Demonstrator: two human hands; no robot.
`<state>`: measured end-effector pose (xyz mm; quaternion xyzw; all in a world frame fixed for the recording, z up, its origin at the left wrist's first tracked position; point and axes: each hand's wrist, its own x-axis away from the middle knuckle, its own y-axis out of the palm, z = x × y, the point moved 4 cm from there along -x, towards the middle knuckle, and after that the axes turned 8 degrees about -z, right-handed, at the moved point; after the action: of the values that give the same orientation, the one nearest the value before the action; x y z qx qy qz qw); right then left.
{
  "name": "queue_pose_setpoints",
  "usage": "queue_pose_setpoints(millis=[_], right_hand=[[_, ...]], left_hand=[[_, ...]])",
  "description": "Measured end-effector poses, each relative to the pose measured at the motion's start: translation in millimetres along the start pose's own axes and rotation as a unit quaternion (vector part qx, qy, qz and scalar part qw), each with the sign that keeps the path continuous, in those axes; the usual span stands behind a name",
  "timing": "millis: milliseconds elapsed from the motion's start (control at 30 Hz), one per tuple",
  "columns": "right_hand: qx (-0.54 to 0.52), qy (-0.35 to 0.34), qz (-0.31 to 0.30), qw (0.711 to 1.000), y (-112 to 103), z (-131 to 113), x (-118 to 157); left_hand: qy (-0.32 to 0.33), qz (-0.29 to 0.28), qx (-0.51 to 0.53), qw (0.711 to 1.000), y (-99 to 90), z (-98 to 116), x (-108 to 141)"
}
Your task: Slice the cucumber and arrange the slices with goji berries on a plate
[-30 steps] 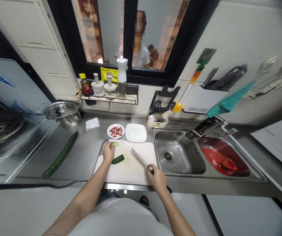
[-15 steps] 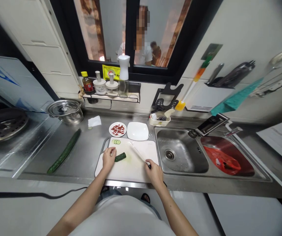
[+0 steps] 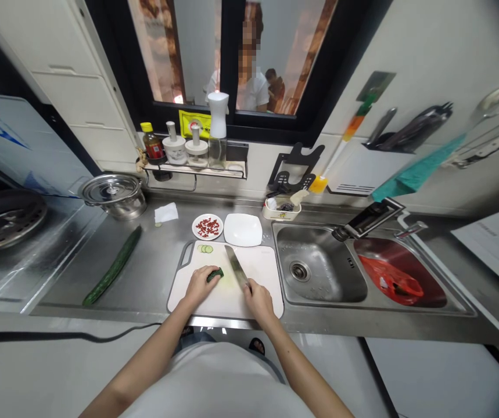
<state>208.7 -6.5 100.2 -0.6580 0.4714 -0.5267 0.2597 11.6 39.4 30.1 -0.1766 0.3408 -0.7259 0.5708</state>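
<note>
On the white cutting board (image 3: 188,290), my left hand (image 3: 201,284) is closed over a short cucumber piece (image 3: 215,274), whose right end shows past the fingers. My right hand (image 3: 258,298) grips the handle of a knife (image 3: 235,265); the blade points up and left over the board, a little right of the piece. Several cucumber slices (image 3: 205,249) lie at the board's upper left. Behind the board are a plate of red pieces (image 3: 208,227) and a white square plate (image 3: 243,230). A whole cucumber (image 3: 114,267) rests on the counter at the left.
A lidded steel pot (image 3: 116,196) and a white paper (image 3: 166,212) sit at the back left. To the right is a double sink (image 3: 323,261) with a red bag (image 3: 392,281) in its right basin. A small container (image 3: 282,210) stands against the wall.
My left hand has moved right and closed over the cucumber piece. My right hand has shifted left with the knife, whose blade now shows its broad side nearer the piece.
</note>
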Motion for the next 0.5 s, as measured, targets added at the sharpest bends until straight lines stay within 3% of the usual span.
queue_pose_setpoints(millis=[167,500], right_hand=[[0.038,-0.011,-0.033,0.999,5.9,-6.0,-3.1],[0.059,-0.034,-0.059,0.996,-1.2,-27.5,-2.4]], left_hand=[[0.009,0.034,0.012,0.999,-2.9,-0.8,-1.5],[0.058,0.043,-0.01,0.997,0.6,-6.4,-2.3]])
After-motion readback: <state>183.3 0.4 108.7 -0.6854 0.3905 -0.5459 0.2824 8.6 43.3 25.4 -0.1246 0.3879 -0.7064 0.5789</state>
